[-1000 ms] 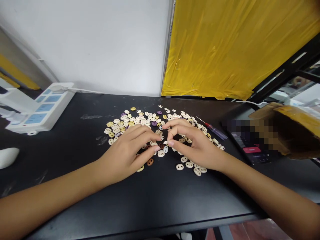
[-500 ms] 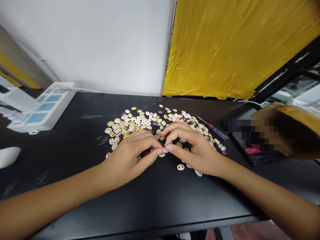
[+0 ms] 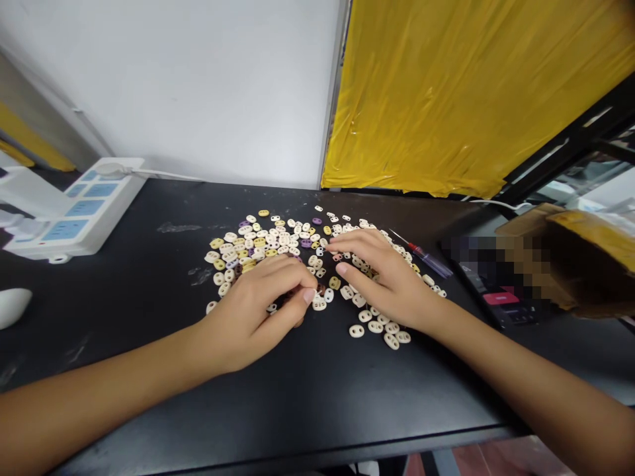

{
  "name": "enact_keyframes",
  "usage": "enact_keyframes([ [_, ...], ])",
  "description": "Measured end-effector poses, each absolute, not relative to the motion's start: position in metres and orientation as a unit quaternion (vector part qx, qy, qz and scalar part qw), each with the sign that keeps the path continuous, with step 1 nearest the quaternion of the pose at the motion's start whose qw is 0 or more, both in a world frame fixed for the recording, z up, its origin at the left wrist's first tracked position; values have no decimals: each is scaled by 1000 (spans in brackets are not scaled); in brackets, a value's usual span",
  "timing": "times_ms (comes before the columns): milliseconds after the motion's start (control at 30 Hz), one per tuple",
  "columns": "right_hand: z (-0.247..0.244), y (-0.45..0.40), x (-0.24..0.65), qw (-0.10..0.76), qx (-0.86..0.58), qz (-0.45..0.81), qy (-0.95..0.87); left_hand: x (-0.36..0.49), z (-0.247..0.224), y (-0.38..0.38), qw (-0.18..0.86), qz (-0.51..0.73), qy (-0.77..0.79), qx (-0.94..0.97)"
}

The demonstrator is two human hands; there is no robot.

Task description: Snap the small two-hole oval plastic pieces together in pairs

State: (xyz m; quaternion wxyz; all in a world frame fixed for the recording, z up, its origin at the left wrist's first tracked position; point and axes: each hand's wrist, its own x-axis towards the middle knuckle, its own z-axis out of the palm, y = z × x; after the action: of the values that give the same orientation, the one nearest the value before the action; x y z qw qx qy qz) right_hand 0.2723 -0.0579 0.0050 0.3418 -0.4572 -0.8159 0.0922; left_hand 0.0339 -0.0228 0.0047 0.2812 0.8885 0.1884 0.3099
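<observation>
Small oval two-holed pieces, like buttons or beads, lie in a loose pile [image 3: 285,238] on the black table [image 3: 297,410]. Most are cream, others yellow, purple or brown. At the front of the pile my left hand [image 3: 265,307] is closed, thumb and index fingertips pinched together. Whatever sits in that pinch is too small to make out. A cream two-holed piece [image 3: 319,303] lies just beside those fingertips. My right hand [image 3: 381,277] rests low over the right part of the pile, fingers stretched out and apart, with nothing visible in it. Cream pieces [image 3: 376,326] are scattered below its palm.
On the left stand a white power strip [image 3: 99,205] with a plugged-in cable and a white rounded object [image 3: 14,308]. To the right lie a screwdriver [image 3: 429,260], a dark phone-like device [image 3: 501,299] and an open cardboard box [image 3: 590,264]. A white wall closes off the back.
My right hand has drawn away to the right from my left fingertips, and its pinch has opened. More cream pieces show beneath it. My left hand stays pinched nearly in place.
</observation>
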Motion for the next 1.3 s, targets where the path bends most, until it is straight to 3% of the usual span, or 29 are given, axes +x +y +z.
enact_keyframes([
  [167, -6, -49, 281, 238, -497, 2, -834, 32, 7, -24, 266, 309, 206, 889],
  [700, -6, -46, 282, 248, -492, -44, -834, 36, 0, -23, 250, 381, 178, 872],
  [1300, 16, -70, 262, 302, -418, 149, -844, 28, -2, -19, 237, 386, 173, 875],
])
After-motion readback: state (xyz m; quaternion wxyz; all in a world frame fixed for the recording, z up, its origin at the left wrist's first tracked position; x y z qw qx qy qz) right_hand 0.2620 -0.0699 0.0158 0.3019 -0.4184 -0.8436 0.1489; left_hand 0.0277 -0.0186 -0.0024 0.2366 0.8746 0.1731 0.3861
